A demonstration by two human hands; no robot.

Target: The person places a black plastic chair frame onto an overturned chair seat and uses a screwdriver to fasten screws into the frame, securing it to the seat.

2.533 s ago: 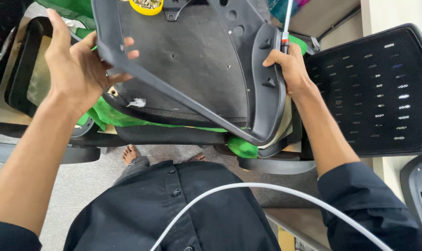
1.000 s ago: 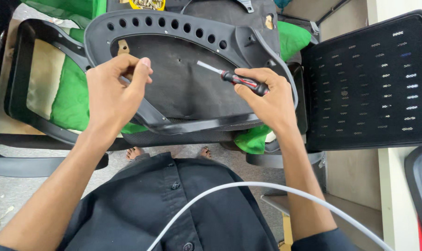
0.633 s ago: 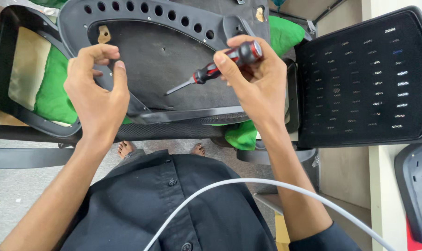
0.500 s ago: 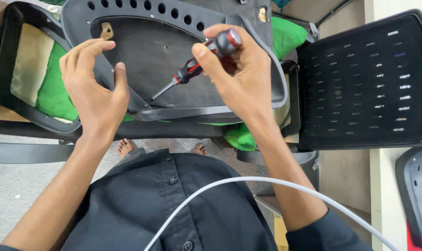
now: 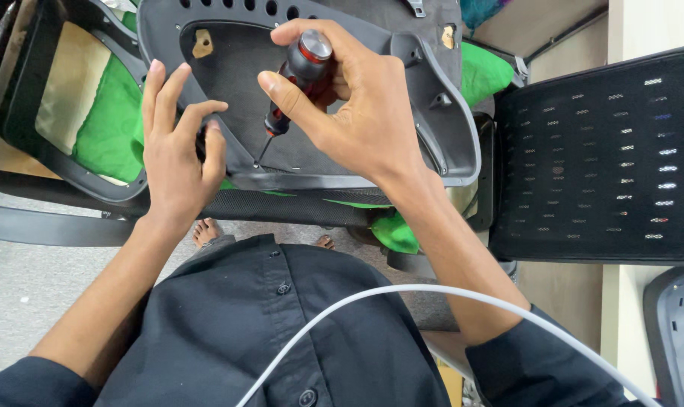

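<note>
My right hand [image 5: 361,113] grips a red and black screwdriver [image 5: 295,79] almost upright, its tip pressed into the lower edge of a dark grey plastic chair shell [image 5: 447,128] that lies in front of me. My left hand [image 5: 177,154] rests on the shell's left edge, fingers curled around its rim beside the screwdriver tip. The shell has a row of round holes along its top and a black fabric panel inside.
A black mesh chair back [image 5: 594,154] stands at the right. Green cloth [image 5: 108,124] lies under the shell, inside another black frame [image 5: 25,98] at the left. A white cable [image 5: 432,290] crosses my lap. Grey floor is below left.
The right hand has swung the screwdriver from nearly flat to almost upright and set its tip on the shell's lower edge. The left hand has stayed on the shell's left rim.
</note>
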